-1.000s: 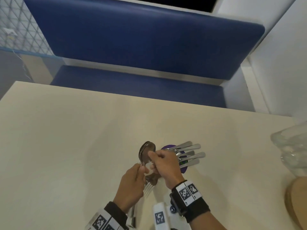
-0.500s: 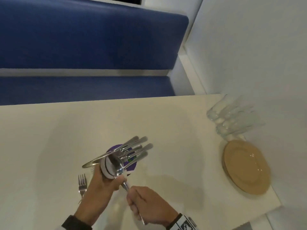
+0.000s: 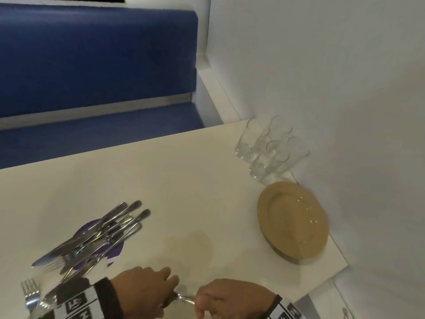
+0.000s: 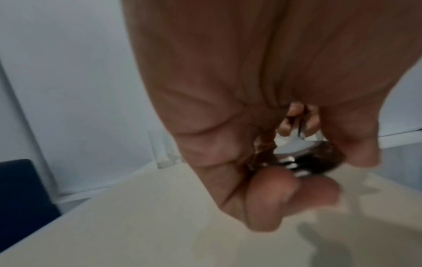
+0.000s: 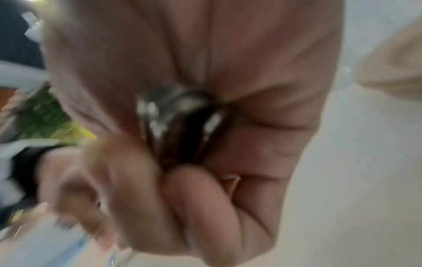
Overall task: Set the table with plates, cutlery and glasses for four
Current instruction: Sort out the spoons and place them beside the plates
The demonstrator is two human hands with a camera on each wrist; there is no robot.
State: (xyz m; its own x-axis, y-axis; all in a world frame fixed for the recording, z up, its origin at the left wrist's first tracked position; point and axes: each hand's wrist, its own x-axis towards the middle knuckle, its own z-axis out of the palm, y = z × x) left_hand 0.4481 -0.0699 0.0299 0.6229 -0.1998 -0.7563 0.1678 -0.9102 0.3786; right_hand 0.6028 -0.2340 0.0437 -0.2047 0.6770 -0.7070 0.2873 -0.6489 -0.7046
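Note:
Both hands are low at the table's near edge and hold a small bunch of spoons (image 3: 184, 297) between them. My left hand (image 3: 147, 288) curls round the bowl end (image 4: 294, 144). My right hand (image 3: 230, 298) grips the handles, whose metal ends (image 5: 169, 106) show inside its fist. A pile of knives and forks (image 3: 96, 233) lies on a purple round mat (image 3: 115, 250) to the left of the hands. One fork (image 3: 30, 293) lies alone on the table at the far left. A stack of tan plates (image 3: 292, 222) and several clear glasses (image 3: 271, 148) stand against the right wall.
The cream table (image 3: 184, 192) ends at a blue bench (image 3: 92, 65) on the far side and meets a white wall (image 3: 322, 88) on the right. The right wrist view is blurred.
Both hands have come down toward the near edge with the spoons, away from the cutlery pile. The head view has swung right and down, so the plates and glasses sit nearer the centre.

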